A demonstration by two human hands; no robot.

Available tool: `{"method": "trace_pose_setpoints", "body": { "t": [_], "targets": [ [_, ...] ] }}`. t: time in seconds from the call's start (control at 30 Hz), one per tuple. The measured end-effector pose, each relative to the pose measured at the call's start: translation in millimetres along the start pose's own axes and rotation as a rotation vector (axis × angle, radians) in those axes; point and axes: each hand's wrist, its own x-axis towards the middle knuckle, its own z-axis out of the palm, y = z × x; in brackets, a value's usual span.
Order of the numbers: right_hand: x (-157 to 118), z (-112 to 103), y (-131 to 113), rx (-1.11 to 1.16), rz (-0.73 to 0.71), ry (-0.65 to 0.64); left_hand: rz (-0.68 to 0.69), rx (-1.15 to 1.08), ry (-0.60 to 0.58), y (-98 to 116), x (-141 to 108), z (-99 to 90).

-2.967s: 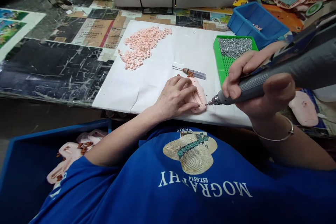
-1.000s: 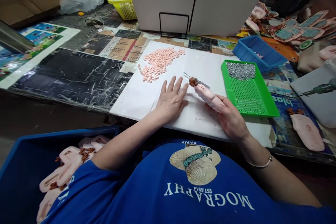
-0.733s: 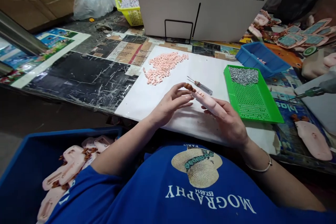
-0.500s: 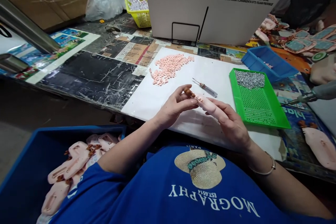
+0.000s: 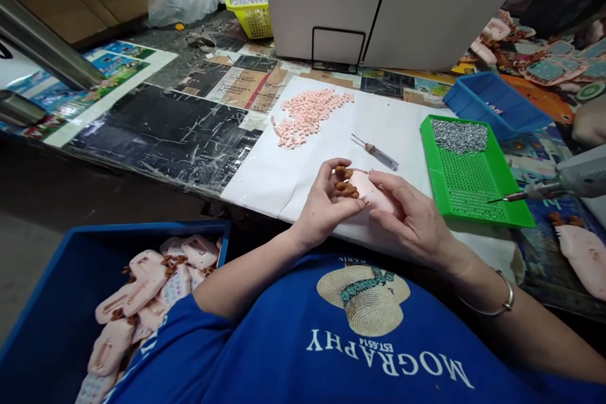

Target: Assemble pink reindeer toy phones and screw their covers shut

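A pink plastic toy shell (image 5: 373,194) with brown knobbly parts (image 5: 345,183) at one end is held between both hands over the white board. My left hand (image 5: 326,202) grips the end with the brown parts. Around the other end are the fingers of my right hand (image 5: 414,218), which cover part of the shell. Just beyond the hands lies a screwdriver (image 5: 382,156) with a clear handle. Small pink pieces (image 5: 312,113) are heaped farther back on the white board (image 5: 369,115).
A green tray (image 5: 478,189) holds small metal screws; a blue bin (image 5: 497,107) stands behind it. From the right an electric screwdriver (image 5: 534,190) points inward. Similar pink shells fill a blue tub (image 5: 142,227) at lower left. Another shell (image 5: 582,255) lies at right.
The pink shell has been turned, so its broad face and more of the brown parts show. Both hands have shifted their hold on it. The whole view has moved slightly.
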Motion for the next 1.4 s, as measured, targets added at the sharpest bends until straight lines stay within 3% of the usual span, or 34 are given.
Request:
{"method": "trace_pose_setpoints", "body": {
  "t": [0.17,0.47,0.77,0.93,1.07,1.2,1.4],
  "targets": [
    [10,1,-3,-0.119,-0.034,-0.013,0.021,0.028,0.09,-6,0,4.6],
    [17,-8,-12,-0.31,-0.153,-0.042,0.064,0.213,0.013,-7,-10,7.2],
    [19,-12,-14,-0.426,-0.225,-0.054,-0.041,-0.156,0.168,2,-8,16.9],
    [21,-12,-13,-0.415,-0.169,-0.13,-0.117,-0.25,0.227,8,-5,20.5],
    [25,-18,-11,-0.347,-0.083,-0.177,-0.097,-0.249,0.237,4,-4,19.4],
    [34,-32,2,-0.273,0.095,-0.036,-0.061,-0.254,0.168,-6,-3,21.8],
    [43,-18,20,-0.425,0.125,-0.137,-0.258,-0.366,0.224,-14,9,29.5]
  ]
}}
